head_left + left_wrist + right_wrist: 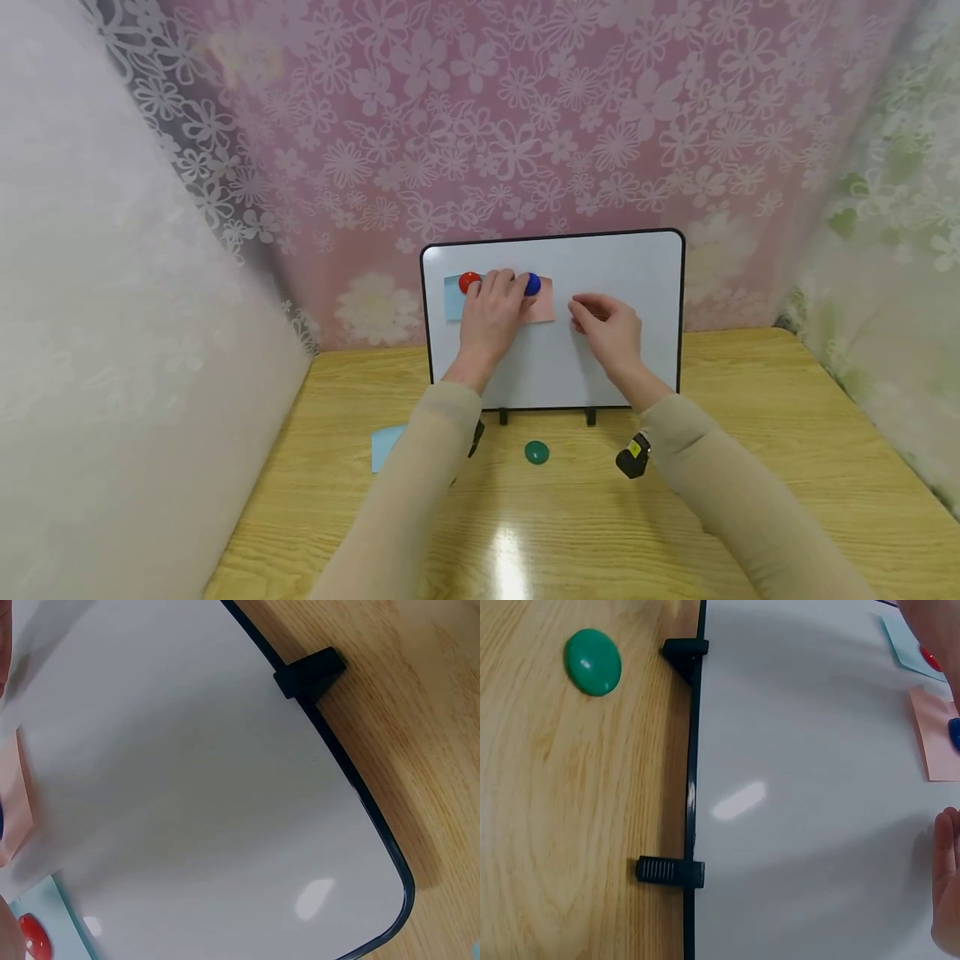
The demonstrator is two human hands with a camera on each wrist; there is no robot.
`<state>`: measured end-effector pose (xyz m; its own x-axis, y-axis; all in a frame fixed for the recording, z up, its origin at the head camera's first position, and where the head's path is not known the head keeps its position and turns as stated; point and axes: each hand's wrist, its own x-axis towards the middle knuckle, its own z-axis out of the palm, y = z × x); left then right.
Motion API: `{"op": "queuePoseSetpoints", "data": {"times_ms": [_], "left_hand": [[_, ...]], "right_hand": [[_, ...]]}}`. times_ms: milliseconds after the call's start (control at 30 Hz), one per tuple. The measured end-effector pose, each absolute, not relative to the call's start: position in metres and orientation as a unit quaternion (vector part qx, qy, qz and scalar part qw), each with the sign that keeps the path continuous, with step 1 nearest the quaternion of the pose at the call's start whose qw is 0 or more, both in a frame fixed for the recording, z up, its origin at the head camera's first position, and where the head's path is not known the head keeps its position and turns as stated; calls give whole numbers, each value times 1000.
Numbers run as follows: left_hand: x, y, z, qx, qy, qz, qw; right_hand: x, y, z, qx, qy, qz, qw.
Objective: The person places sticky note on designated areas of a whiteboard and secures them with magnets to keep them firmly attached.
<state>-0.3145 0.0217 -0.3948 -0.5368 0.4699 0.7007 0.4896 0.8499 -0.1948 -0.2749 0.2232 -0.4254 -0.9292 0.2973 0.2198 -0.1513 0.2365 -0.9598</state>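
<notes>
A whiteboard (pixel 555 367) with a black frame stands on the wooden table. My left hand (pixel 491 317) is over its upper left part, between a red round magnet (pixel 468 282) and a blue round magnet (pixel 532 284). Its fingertips are close to both; contact is hard to tell. The red magnet lies on a light blue paper note (pixel 453 304), partly hidden by the hand. Under the blue one is a pink paper note (pixel 932 742). My right hand (pixel 611 329), fingers loosely bent and holding nothing, is just right of the pink note.
A green round magnet (pixel 536 452) lies on the table (pixel 585 533) before the board. Another light blue note (pixel 386 446) lies to the left, partly behind my left sleeve. Two black feet, one a right foot (pixel 591 417), support the board. A patterned wall rises behind.
</notes>
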Motion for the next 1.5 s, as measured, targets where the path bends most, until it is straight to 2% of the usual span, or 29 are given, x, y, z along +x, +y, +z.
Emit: {"op": "queuePoseSetpoints", "data": {"times_ms": [400,733,1300,1500], "left_hand": [[-315,16,-405,-304,-855,-16,420],[-310,11,-410,-345,-839,-16,422],[-300,-3,-431,-370,-831,-20,415],[-288,-15,-444,-384,-834,-57,392]], "right_hand": [[-257,234,-435,-9,-807,576,130],[-249,237,-448,21,-826,555,97],[-234,237,-466,60,-839,540,40],[-228,243,-472,80,-851,518,15]]}}
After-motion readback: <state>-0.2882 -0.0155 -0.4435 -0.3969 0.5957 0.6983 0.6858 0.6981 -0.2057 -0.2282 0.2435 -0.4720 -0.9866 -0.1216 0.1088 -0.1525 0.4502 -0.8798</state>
